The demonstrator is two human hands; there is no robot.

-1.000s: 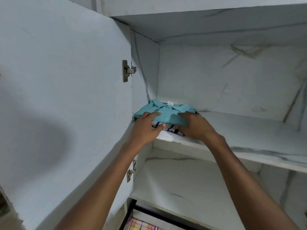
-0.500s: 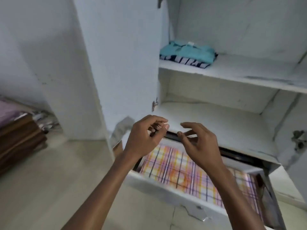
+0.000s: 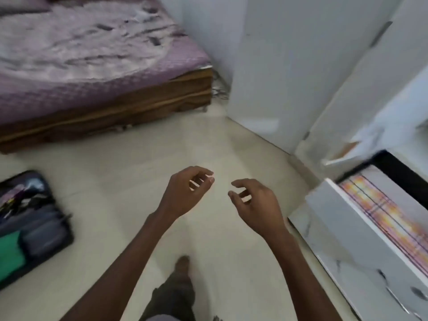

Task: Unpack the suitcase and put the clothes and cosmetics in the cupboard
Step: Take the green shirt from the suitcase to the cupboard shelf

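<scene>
Left hand [image 3: 185,193] hovering over the pale floor [image 3: 139,172], fingers loosely curled, holding nothing. Right hand [image 3: 257,205] hanging just beside it, relaxed and likewise empty, apart from the left. Lying open on the floor at far left: suitcase [image 3: 32,223], holding green clothing [image 3: 11,253] and blurred small items. Sitting pulled out at far right: cupboard [image 3: 289,66] drawer [image 3: 342,230], showing a plaid lining [image 3: 391,212].

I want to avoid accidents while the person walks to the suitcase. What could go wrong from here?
1. The drawer stands open low at the person's right; a leg could hit its corner on the way back.
2. The suitcase lies open on the floor, so a foot could catch its edge.
3. Both the left hand and the right hand are empty, so nothing can drop yet.
</scene>
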